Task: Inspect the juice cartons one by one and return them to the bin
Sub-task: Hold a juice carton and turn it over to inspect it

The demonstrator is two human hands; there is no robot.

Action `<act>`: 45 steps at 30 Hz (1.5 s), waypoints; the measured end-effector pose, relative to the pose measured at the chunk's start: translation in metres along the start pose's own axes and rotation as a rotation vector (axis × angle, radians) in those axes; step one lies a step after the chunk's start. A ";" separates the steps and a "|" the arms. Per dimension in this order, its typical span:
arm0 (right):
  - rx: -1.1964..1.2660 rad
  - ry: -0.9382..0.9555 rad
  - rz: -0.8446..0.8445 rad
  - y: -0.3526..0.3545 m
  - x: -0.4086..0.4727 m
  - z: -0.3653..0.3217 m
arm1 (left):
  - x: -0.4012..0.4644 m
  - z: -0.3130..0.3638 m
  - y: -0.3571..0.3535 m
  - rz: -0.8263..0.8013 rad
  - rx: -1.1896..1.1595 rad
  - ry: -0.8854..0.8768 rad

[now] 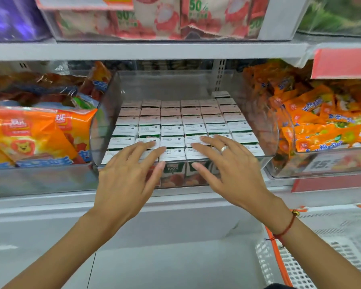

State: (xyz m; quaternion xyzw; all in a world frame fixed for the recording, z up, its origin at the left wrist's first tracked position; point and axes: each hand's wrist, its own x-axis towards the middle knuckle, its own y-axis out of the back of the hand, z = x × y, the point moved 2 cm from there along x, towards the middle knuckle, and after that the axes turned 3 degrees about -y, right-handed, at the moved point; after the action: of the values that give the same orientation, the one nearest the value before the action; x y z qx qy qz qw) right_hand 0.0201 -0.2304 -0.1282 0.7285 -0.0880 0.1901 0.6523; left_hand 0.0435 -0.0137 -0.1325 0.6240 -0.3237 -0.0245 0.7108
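head view: left hand (129, 174) and right hand (227, 165) spread flat, fingers straight, resting on the front rows of juice cartons (181, 122), pinching nothing. cartons packed upright and touching inside the clear bin (267, 113) on the shelf (146, 51).

risks, as judged: tight packing leaves no finger gap, so prying one carton could drag neighbours up or tip them over the low front wall; pressing down could dent tops.

counted: two hands, one bin, roughly six columns by seven rows of cartons, back rows blurred, plus one odd carton at the back right.
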 end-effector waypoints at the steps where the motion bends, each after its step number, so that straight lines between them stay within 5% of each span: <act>1: -0.001 0.002 -0.002 0.001 0.001 0.000 | 0.001 0.000 0.001 -0.006 0.001 0.002; 8: 0.013 -0.016 -0.103 0.007 -0.002 0.005 | 0.004 -0.002 0.014 -0.046 -0.039 -0.136; 16: 0.318 0.034 -0.140 0.020 0.031 -0.076 | -0.025 -0.070 0.051 0.388 0.119 -0.212; 29: 0.055 0.092 -0.772 0.022 0.132 -0.133 | -0.019 -0.113 0.043 0.261 0.213 -0.303; 45: -0.019 0.246 -0.547 0.016 0.141 -0.139 | -0.015 -0.110 0.058 0.187 0.246 -0.345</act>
State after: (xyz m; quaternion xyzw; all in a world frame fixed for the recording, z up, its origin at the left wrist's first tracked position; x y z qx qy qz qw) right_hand 0.1198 -0.0786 -0.0474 0.6904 0.1895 0.0933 0.6919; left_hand 0.0640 0.1019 -0.0877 0.6599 -0.4973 -0.0253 0.5627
